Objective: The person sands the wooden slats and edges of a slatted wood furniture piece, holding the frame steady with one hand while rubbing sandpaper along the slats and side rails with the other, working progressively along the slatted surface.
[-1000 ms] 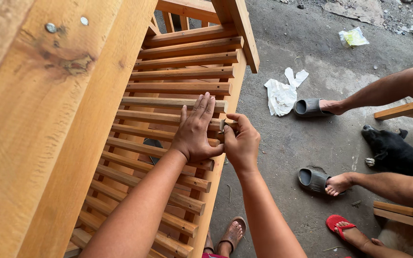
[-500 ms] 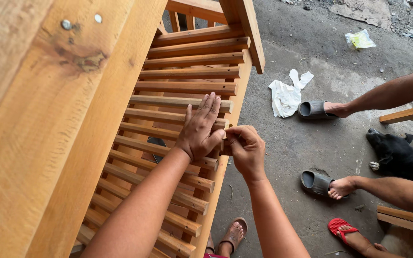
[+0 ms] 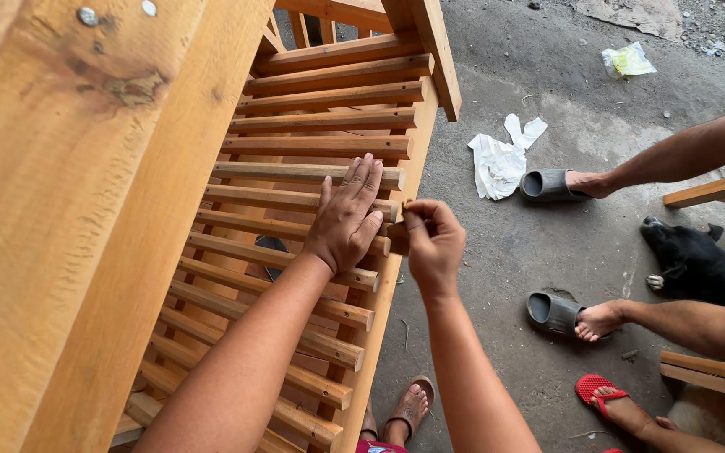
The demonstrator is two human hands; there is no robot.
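Slats of pale wood run across a slatted wooden frame (image 3: 312, 126), and the left hand (image 3: 346, 222) lies flat on them, fingers spread and released, its palm pressing on the slat (image 3: 295, 200) that ends just beside the frame's right side rail (image 3: 396, 277). Right hand (image 3: 434, 243) is clenched at that slat's end, thumb and fingertips pinched on something small against the rail (too small to tell what it is). Both forearms reach up from the lower edge of the view. Below them, between the slats and the concrete floor (image 3: 497, 277), the person's own feet show in brown sandals (image 3: 413, 403). Off to the right, other people's legs rest in grey slippers (image 3: 551, 312) and a red flip-flop (image 3: 597, 393), near a black dog (image 3: 698, 264). A crumpled white cloth (image 3: 501, 159) lies on the floor.
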